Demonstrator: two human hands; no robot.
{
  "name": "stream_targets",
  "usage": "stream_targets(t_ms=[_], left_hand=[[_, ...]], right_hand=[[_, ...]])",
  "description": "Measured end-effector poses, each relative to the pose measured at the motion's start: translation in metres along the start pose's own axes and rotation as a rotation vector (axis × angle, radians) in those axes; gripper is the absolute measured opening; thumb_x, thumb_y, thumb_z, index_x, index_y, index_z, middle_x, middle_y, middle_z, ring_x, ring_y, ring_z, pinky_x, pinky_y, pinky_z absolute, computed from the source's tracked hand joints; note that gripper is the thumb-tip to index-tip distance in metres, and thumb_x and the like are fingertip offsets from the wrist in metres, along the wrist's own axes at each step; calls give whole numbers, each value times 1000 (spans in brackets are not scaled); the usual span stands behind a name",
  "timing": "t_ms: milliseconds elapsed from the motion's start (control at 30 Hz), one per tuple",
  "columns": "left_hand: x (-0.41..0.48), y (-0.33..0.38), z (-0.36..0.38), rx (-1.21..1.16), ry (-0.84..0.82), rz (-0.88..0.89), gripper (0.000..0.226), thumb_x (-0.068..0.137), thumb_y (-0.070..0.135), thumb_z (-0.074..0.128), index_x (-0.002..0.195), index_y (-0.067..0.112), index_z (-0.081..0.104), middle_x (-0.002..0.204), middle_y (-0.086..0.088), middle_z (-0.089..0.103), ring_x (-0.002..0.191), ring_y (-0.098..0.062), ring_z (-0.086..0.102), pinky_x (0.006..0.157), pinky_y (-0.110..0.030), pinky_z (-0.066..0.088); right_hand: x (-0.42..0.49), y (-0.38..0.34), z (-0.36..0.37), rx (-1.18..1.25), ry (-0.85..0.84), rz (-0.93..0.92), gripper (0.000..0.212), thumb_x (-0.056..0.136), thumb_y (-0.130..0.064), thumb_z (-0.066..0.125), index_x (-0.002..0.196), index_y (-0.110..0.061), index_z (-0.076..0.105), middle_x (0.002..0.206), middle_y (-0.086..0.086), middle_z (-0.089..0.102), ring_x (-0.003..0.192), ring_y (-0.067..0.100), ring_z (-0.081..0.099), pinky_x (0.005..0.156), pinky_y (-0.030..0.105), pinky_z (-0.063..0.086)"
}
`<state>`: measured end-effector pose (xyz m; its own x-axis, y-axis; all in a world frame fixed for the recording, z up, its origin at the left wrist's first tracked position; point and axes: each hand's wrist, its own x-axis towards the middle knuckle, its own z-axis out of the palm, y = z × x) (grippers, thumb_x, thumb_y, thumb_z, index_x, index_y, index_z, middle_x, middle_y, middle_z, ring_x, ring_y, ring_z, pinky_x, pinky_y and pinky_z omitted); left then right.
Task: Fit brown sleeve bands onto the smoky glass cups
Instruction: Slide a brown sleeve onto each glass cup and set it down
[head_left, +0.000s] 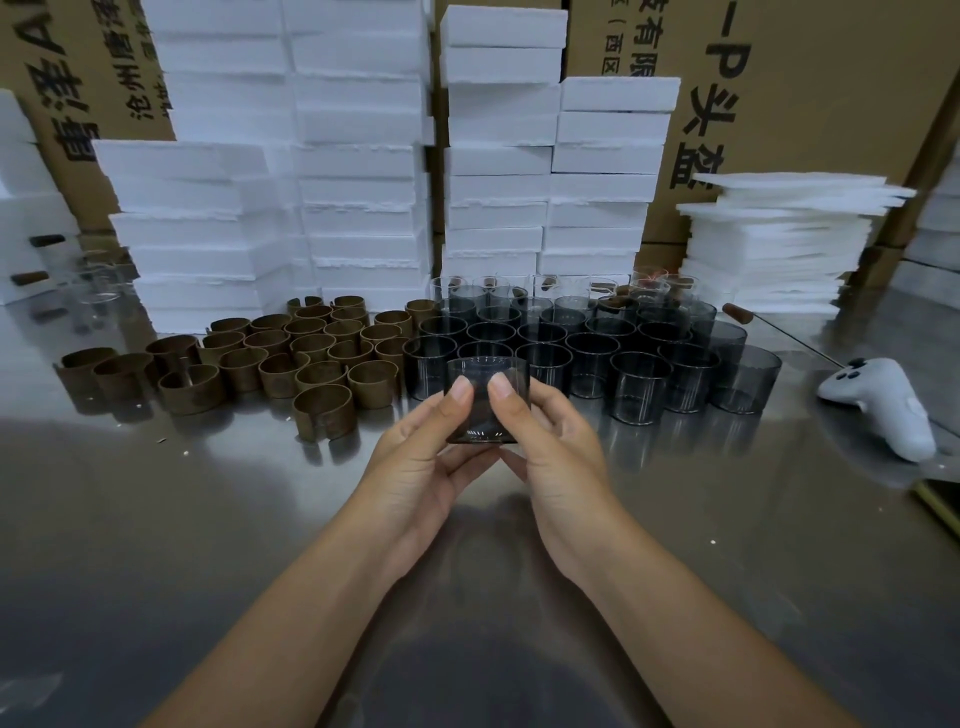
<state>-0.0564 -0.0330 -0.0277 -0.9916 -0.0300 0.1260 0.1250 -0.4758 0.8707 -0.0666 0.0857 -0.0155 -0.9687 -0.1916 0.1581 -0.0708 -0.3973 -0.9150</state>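
Left hand (415, 467) and right hand (558, 457) fingers (501, 388) pinch smoky cup (485, 413) above steel table (208, 519), near cup rows (640, 382).

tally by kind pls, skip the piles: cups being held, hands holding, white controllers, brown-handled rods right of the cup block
held smoky cup: 1
hands gripping it, left hand and right hand: 2
white controller: 1
brown-handled rod: 1
total: 5

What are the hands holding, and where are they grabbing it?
The left hand and right hand hold one smoky glass cup by its side wall: thumbs on the near side, fingers curled underneath.
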Motion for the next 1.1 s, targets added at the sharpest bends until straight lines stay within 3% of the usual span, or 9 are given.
stream_targets(t_ms=[233, 367, 500, 567, 633, 800, 867, 967, 1100], left_hand=[[-1, 2, 3, -77, -53, -10, 34, 81, 42, 58, 95, 19, 77, 108, -11, 72, 100, -21, 69, 79, -26, 56], [0, 3, 1, -113, -99, -30, 40, 82, 47, 57, 104, 18, 75, 115, -12, 69, 104, -22, 68, 83, -29, 55], [2, 0, -2, 33, -104, -79, 66, 69, 66, 63, 118, 23, 67, 121, -4, 67, 109, -14, 65, 88, -31, 52], [2, -1, 0, 123, -63, -65, 62, 65, 73, 61, 106, 30, 72, 111, 4, 71, 93, -3, 67, 80, -27, 48], [3, -2, 2, 176, 32, -32, 55, 58, 72, 58, 93, 34, 76, 99, 9, 73, 79, 2, 66, 76, -27, 43], [3, -1, -1, 192, 98, 34, 43, 67, 58, 62, 94, 28, 77, 103, 2, 74, 89, -6, 67, 80, -27, 46], [3, -2, 1, 178, 96, 9, 44, 67, 56, 61, 94, 25, 77, 102, -1, 74, 90, -9, 67, 79, -27, 48], [0, -3, 5, 230, 58, 10, 56, 67, 57, 62, 107, 18, 72, 110, -3, 71, 106, -14, 65, 92, -33, 48], [-2, -2, 5, 217, 72, 40, 57, 66, 50, 66, 109, 13, 70, 111, -4, 71, 110, -16, 64, 97, -33, 45]], right_hand=[[4, -1, -5, 7, 3, 56, 68, 68, -50, 63, 124, -12, 62, 117, 1, 70, 113, 10, 62, 97, 26, 42], [5, -3, -5, 59, 17, 34, 63, 68, -45, 64, 122, -12, 64, 116, 0, 70, 100, 1, 65, 74, 9, 47], [4, -1, -2, -56, -16, 19, 61, 66, -58, 58, 114, -21, 68, 105, -9, 73, 95, -6, 66, 80, 9, 48], [3, 0, -1, -93, -54, 33, 50, 71, -61, 51, 92, -22, 74, 90, -12, 75, 82, -9, 66, 65, 3, 46], [2, 1, -1, -124, -56, 24, 45, 74, -60, 48, 88, -24, 73, 85, -19, 74, 78, -13, 65, 57, 0, 42], [3, 2, -1, -149, 6, -54, 51, 74, -53, 56, 105, -15, 69, 85, -19, 74, 77, -13, 64, 59, 0, 41], [4, 5, -1, -126, 32, -76, 40, 78, -44, 61, 103, -13, 68, 81, -18, 74, 75, -11, 65, 58, 1, 42], [3, 7, -1, -108, 49, -98, 15, 84, -25, 68, 99, -21, 65, 80, -17, 74, 77, -9, 67, 62, 2, 44], [2, 7, 0, -105, 76, -104, 25, 77, -27, 75, 100, -23, 65, 89, -11, 74, 81, -8, 67, 62, 4, 45]])
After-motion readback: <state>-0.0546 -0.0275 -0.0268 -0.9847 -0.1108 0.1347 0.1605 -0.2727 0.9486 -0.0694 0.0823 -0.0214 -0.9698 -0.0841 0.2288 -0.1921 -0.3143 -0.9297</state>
